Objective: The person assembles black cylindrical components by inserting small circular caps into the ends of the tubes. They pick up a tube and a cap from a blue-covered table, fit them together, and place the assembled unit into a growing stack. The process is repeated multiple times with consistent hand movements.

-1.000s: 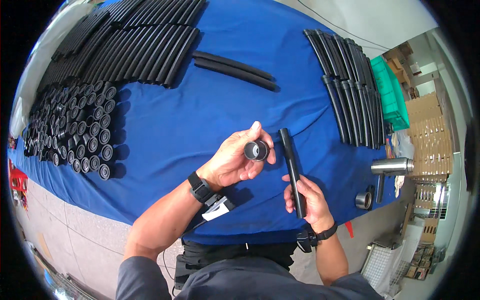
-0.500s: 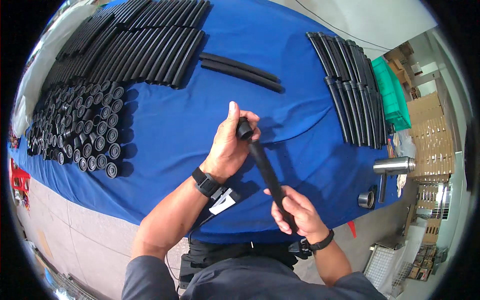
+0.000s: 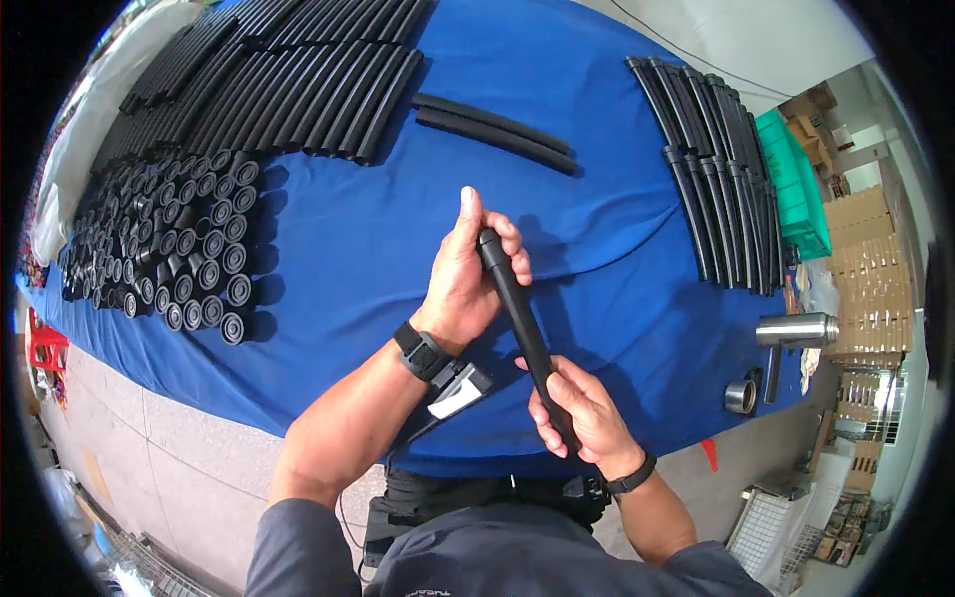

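Fingers cup the straight, matte-black tube's capped end.

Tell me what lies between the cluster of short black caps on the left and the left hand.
In the head view, only bare blue cloth separates the short black caps from the left hand.

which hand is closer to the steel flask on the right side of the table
Right. The right hand grips the lower end of the black tube, with bare blue cloth between it and the steel flask. The left hand holds the tube's upper end, farther left.
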Demonstrator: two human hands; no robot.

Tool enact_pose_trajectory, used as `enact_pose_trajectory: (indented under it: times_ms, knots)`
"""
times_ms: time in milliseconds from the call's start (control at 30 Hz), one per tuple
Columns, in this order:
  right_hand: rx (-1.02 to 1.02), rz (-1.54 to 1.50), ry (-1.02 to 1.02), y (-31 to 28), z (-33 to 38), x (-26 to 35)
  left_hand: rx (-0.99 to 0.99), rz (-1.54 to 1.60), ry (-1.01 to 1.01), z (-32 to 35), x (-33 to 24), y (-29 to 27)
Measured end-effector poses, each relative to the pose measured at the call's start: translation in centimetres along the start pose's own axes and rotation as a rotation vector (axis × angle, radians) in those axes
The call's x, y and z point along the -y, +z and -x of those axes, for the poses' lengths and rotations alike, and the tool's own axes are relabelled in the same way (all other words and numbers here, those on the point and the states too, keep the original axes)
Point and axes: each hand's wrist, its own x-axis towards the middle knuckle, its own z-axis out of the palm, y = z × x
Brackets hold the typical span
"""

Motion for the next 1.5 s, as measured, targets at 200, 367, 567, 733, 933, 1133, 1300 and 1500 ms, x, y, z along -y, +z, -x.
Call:
enact_pose_trajectory:
  times_ms: [200, 367, 567, 733, 933, 1133, 1300, 1500]
  knots:
    - [-0.092, 0.190, -0.053, 0.5, 0.0, -0.1, -0.125, -0.148, 0.093, 0.3, 0.5, 0.3]
    - [-0.133, 0.402, -0.119, 0.7, -0.1, -0.1, -0.164, -0.238, 0.117, 0.6, 0.5, 0.9]
    - [-0.214, 0.588, -0.164, 1.2, -0.1, 0.1, -0.194, -0.278, 0.157, 0.7, 0.8, 0.9]
    - [-0.277, 0.830, -0.262, 1.5, -0.3, 0.1, -0.242, -0.285, 0.186, 0.7, 0.7, 1.0]
    - [-0.330, 1.083, -0.482, 2.0, -0.7, 0.2, -0.273, -0.315, 0.238, 0.4, 1.0, 0.7]
    - [-0.391, 1.199, -0.579, 1.8, -1.1, -0.6, -0.298, -0.320, 0.211, 0.8, 0.9, 1.1]
    - [-0.417, 1.269, -0.619, 1.5, -1.5, -0.9, -0.314, -0.301, 0.237, 0.6, 1.0, 1.0]
    - [-0.197, 0.533, -0.080, 0.2, -0.4, 1.6, -0.208, -0.076, 0.100, 0.7, -0.3, 2.3]
